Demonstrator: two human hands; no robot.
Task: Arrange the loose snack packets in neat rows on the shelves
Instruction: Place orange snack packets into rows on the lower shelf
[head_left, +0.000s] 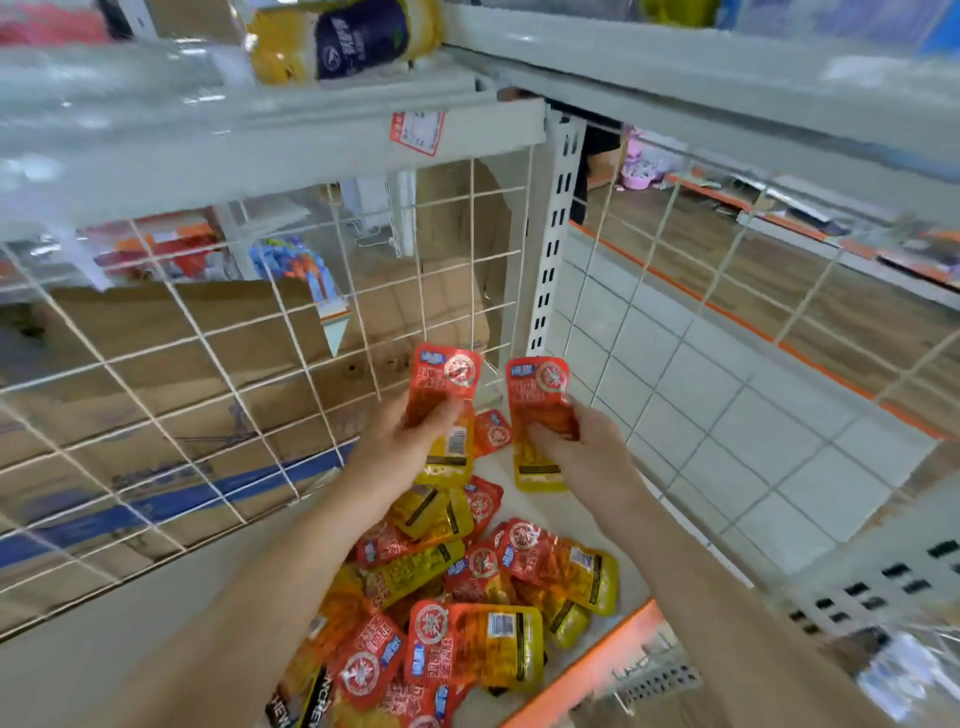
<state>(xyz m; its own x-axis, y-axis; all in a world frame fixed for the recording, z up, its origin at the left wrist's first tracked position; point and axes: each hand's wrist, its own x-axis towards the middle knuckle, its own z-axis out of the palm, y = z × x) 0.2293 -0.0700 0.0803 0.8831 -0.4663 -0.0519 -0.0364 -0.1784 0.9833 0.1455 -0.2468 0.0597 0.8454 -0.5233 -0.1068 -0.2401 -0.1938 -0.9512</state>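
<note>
1. Step in hand, as I judge it: lifting packets out of the pile (467, 597) to start a row at the back of the shelf (566, 514).
2. Left hand (400, 441): fingers curled round the left packet (448, 371), which is upright with its red end up. Whether a second packet sits behind it I cannot tell.
3. Right hand (582, 452): fingers pinch the right packet (537, 410) at its middle. It is upright, beside the left one and not touching it.
4. Both packets are held above the shelf near the grid (208, 364). A lone packet (491, 431) lies between the hands.
5. Next: set both down side by side, same face out, then return to the pile. Most packets are still loose.
</note>
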